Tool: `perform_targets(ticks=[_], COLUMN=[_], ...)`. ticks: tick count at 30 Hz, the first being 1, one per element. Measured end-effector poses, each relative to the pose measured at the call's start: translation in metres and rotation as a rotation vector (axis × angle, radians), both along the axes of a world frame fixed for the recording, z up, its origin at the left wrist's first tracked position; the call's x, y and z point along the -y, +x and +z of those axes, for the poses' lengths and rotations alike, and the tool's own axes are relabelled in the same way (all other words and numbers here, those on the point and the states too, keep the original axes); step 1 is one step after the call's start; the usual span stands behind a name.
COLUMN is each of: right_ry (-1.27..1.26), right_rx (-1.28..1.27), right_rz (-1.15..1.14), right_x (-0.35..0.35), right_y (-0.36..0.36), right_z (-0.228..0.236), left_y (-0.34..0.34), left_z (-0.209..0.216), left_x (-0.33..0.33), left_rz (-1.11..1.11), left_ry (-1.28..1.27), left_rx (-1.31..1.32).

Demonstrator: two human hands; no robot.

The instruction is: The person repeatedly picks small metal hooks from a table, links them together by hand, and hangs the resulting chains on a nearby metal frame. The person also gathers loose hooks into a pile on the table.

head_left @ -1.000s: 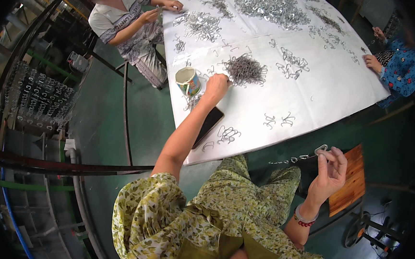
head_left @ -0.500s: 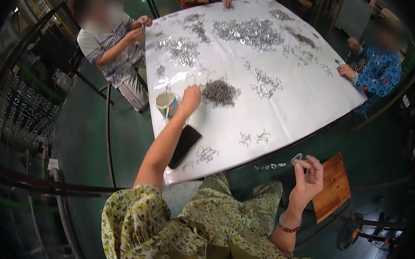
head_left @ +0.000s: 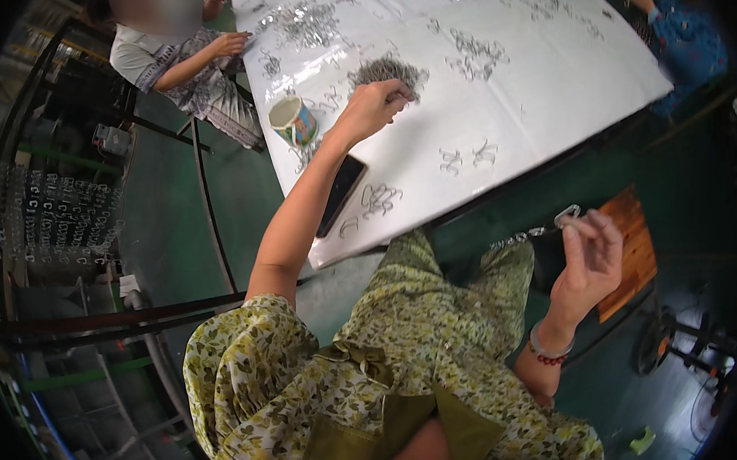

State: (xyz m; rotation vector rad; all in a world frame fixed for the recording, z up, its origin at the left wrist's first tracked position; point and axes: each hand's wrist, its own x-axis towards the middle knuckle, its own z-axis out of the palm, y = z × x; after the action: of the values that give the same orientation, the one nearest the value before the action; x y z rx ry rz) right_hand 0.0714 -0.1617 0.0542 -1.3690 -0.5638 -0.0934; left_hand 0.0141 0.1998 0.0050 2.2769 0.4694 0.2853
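Over the near edge of a pile of small dark metal hooks (head_left: 386, 71), my left hand (head_left: 375, 109) has its fingertips pressed together. Whatever it may pinch is too small to make out. My right hand (head_left: 590, 256), off the table's front edge, pinches the end link of a silvery chain of metal links (head_left: 517, 239). That chain trails off leftward from the fingertips. A patterned cup (head_left: 294, 124) stands left of my left wrist. Partly behind my left forearm lies a black phone (head_left: 345, 192). Several S-shaped hooks (head_left: 381, 199) are beside it.
The white-covered table (head_left: 511, 146) bears more loose hooks (head_left: 475, 54) and a shiny heap of metal pieces (head_left: 302, 25). A person (head_left: 172, 50) sits at the left side, another (head_left: 693, 48) at the right. A wooden stool (head_left: 632, 248) stands beyond my right hand.
My left hand has moved right, from beside the cup to the dark pile of hooks. My right hand still pinches the chain. The whole view has shifted.
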Motion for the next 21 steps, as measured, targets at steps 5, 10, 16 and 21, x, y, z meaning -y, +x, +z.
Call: perform_targets(ticks=[5,10,16,21], right_ry=[0.026,0.018,0.011,0.002], right_rx=[0.012,0.015,-0.024,0.000], right_rz=[0.027,0.021,0.009,-0.010], right_x=[0.001,-0.001,0.006,0.007], right_y=[-0.007,-0.007,-0.005,0.000], right_z=[0.002,0.004,0.002,0.001], left_y=[-0.003,0.007,0.015,0.008], left_z=[-0.028,-0.046,-0.070,-0.078], left_x=[0.043,0.057,0.021,-0.043], left_rz=[-0.296,-0.329,0.100,0.475], left_ry=[0.185,0.262,0.423,0.395], left_rx=[-0.089,-0.173,-0.251,-0.243])
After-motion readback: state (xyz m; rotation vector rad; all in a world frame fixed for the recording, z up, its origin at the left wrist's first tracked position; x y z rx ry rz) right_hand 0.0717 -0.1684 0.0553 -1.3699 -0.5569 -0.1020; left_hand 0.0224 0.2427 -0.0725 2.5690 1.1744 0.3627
